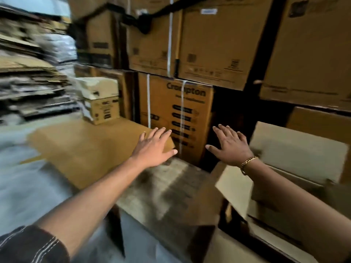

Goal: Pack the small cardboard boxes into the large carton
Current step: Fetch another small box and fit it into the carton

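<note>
Your left hand (153, 145) and right hand (229, 147) are flat and open, holding nothing, over the large carton (167, 196). The small boxes (102, 109) sit stacked well apart, back on your left. Grab them too fast and the stack may tip over.
</note>
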The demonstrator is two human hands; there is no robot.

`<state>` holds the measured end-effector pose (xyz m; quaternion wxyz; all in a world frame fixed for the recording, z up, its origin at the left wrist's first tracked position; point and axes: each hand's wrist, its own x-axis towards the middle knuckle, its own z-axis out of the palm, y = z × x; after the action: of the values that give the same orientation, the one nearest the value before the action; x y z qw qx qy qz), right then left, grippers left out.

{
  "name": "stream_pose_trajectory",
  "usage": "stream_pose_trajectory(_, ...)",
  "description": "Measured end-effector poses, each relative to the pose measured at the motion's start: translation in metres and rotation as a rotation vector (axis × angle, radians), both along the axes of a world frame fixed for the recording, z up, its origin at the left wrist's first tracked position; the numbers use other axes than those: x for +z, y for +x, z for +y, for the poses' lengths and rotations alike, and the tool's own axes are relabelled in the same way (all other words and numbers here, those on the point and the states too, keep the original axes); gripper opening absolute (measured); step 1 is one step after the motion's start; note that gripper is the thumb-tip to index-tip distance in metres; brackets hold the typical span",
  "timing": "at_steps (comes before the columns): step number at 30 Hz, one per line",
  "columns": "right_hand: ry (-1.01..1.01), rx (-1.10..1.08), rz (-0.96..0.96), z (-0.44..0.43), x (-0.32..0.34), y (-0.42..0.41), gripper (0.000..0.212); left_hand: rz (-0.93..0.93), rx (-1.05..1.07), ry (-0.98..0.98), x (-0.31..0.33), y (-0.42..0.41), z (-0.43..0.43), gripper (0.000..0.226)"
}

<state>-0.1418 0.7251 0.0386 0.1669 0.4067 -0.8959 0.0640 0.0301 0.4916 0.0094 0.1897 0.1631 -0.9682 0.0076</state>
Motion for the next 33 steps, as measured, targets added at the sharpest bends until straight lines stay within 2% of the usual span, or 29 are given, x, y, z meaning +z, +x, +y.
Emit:
stream_pose_trajectory(8,-0.007,0.205,-0.018,-0.231,-0.008,0.086,0.080,0.075,0.244,-0.018,0.006,0.132,-0.192,0.086)
stream_pose_trajectory(16,0.015,0.312,-0.074,-0.385,-0.021,0.131,0.081,0.084,0.393,0.014,-0.001,0.211,-0.308,0.085)
stream_pose_trajectory(25,-0.118,0.388,-0.408,-0.524,-0.043,0.116,0.083,0.190,0.451,0.368,-0.023,0.230,-0.432,0.083)
stream_pose_trajectory(29,-0.204,0.398,-0.587,-0.588,-0.062,0.085,0.084,0.247,0.470,0.501,-0.038,0.206,-0.514,0.081)
stream_pose_trajectory(33,-0.215,0.357,-0.687,-0.664,-0.067,0.049,0.082,0.212,0.475,0.542,-0.041,0.170,-0.600,0.079)
